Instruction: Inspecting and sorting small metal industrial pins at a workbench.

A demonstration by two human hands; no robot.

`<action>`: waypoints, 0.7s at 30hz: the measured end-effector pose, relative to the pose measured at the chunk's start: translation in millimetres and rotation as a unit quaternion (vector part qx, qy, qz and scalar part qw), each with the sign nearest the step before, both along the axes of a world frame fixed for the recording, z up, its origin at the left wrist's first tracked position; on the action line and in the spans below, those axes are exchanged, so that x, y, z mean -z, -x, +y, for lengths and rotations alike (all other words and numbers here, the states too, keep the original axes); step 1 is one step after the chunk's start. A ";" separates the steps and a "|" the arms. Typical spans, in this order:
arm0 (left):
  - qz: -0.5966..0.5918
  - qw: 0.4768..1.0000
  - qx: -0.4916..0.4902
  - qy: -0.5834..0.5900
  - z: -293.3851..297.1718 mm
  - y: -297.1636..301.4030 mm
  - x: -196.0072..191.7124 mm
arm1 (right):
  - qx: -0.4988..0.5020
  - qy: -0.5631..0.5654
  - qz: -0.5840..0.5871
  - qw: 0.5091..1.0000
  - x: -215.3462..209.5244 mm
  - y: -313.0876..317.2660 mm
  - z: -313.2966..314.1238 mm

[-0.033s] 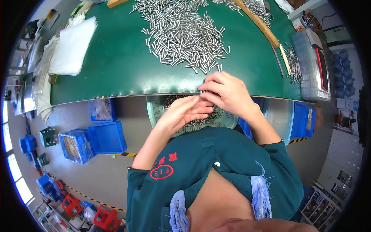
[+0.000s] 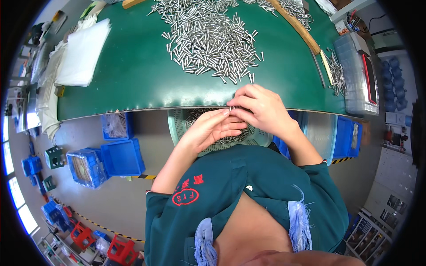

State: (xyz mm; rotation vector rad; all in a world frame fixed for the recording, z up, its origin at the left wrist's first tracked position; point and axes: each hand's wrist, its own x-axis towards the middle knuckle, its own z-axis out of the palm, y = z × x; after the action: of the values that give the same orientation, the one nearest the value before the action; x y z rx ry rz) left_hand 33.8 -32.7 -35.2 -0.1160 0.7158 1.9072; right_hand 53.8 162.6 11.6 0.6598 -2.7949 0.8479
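Note:
Just over the front edge of the green table my two hands meet. My right hand (image 2: 261,106) pinches a small silvery metal pin (image 2: 230,108) between thumb and fingertips; most of the pin is hidden. My left hand (image 2: 211,127) is half turned up, its thumb and index finger closed at the pin's lower end and its other fingers loosely curled. Below them, a pale green plastic basket (image 2: 176,128) holds many similar metal parts (image 2: 226,138), partly covered by my hands. A large heap of silvery pins (image 2: 213,42) lies on the table beyond, with a few loose ones near my right hand.
The green tabletop (image 2: 128,66) carries white sheets (image 2: 84,53) at left, a wooden strip (image 2: 297,26) at right, more metal pins (image 2: 335,73) and clear plastic boxes (image 2: 350,75). Blue crates (image 2: 123,157) stand on the floor at left, another blue bin (image 2: 346,137) at right.
Almost nothing differs. My fingers have shifted very slightly, and a little more of the pin shows between them.

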 end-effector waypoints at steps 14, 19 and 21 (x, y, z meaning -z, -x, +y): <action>0.224 0.962 0.040 0.149 8.5 -5.7 -16.9 | 0.047 0.108 -0.105 0.987 -5.5 -17.6 -0.8; 0.263 0.953 0.042 0.146 3.4 -5.7 -29.8 | 0.036 0.232 -0.192 0.953 -11.8 -19.5 -1.1; 0.261 0.954 0.037 0.140 3.1 -5.3 -33.0 | 0.039 0.247 -0.194 0.949 -12.3 -19.9 -2.1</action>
State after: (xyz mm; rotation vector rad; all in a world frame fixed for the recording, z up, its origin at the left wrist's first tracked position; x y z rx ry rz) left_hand 39.1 -29.6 -2.2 0.2452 1.3268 1.7640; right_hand 73.8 160.5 23.9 0.3218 -2.7044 1.7397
